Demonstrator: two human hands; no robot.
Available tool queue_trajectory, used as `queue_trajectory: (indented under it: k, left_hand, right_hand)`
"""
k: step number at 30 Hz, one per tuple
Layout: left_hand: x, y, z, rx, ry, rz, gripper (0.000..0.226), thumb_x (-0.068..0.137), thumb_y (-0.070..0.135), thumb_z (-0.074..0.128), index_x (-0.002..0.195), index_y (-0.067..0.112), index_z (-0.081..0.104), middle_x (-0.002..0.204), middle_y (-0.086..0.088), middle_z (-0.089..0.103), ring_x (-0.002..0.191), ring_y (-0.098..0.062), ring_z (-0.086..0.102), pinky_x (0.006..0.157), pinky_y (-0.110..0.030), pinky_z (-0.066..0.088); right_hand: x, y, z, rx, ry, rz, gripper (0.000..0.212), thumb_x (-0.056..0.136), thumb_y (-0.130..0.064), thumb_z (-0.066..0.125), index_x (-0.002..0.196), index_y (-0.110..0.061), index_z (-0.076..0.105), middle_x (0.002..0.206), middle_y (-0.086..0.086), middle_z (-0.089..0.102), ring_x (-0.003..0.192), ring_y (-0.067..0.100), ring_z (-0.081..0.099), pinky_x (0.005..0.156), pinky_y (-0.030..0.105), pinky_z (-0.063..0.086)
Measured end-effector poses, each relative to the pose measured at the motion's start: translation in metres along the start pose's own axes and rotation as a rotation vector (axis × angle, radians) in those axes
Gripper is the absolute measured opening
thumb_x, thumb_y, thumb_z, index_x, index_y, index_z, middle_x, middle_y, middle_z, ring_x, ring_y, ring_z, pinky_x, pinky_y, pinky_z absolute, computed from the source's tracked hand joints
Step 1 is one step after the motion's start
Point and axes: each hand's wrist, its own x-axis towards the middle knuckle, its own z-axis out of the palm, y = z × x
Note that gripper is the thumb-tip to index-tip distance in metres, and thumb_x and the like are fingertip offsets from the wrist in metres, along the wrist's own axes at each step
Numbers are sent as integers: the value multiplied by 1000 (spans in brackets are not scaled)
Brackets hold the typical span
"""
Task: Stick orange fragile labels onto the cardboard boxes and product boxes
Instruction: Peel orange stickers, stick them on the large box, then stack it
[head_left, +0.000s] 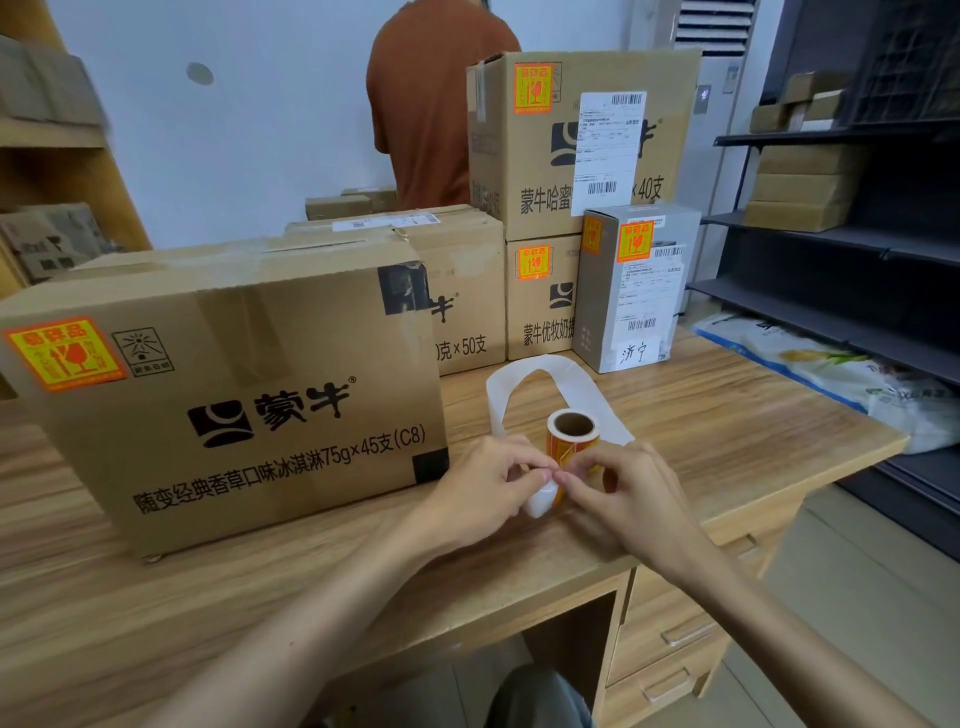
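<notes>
Left of the fingers (537, 475), on the wooden desk (727, 415), a large cardboard box (234, 405) is seen, with an orange label (65, 353) stuck at its upper left corner. Beyond the fingers, stacked cardboard boxes (582, 140) and a grey product box (631, 291) are set, each already labelled. Just behind the fingers, the label roll (571, 436) is stood upright, with a white backing strip (524, 374) looped behind it. The roll's loose end (545, 498) is pinched by the left hand (483, 488) and right hand (623, 493), whose fingertips are brought together.
</notes>
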Motion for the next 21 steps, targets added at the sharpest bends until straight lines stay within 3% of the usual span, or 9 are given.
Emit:
queue_trajectory:
  k: [3, 9, 12, 17, 21]
  left_hand:
    - [0, 0, 0, 5, 3, 0, 21, 102, 16, 60, 114, 11, 76, 90, 8, 57, 60, 2, 53, 45, -12, 41]
    - [0, -1, 1, 22, 16, -5, 20, 101, 18, 61, 111, 16, 78, 88, 11, 58, 59, -1, 52, 47, -13, 42]
    - [1, -2, -1, 10, 22, -18, 19, 101, 21, 61, 108, 22, 79, 90, 13, 60, 62, -3, 52, 50, -14, 42]
    - [3, -5, -3, 23, 60, -39, 17, 99, 28, 63, 104, 29, 80, 90, 16, 63, 70, -4, 55, 53, -16, 40]
    - [5, -5, -7, 44, 91, -44, 14, 97, 28, 67, 101, 26, 80, 86, 17, 63, 69, 1, 55, 50, -12, 39]
  right_hand:
    - [0, 4, 1, 47, 8, 22, 16, 85, -44, 74, 76, -31, 72, 64, -22, 64, 64, 11, 56, 72, 21, 37]
    - [1, 6, 2, 134, -11, 50, 19, 84, -46, 71, 75, -29, 71, 69, -15, 68, 57, 14, 57, 64, 24, 38]
    - [1, 4, 3, 179, -28, 87, 13, 85, -35, 73, 75, -28, 70, 71, -13, 68, 57, 10, 54, 60, 30, 45]
    - [2, 1, 3, 304, -16, 121, 12, 88, -20, 74, 77, -26, 72, 74, -17, 68, 62, 4, 54, 58, 15, 40]
    - [3, -2, 5, 340, -22, 142, 11, 89, -19, 73, 80, -24, 71, 78, -13, 69, 70, 7, 60, 63, 19, 45]
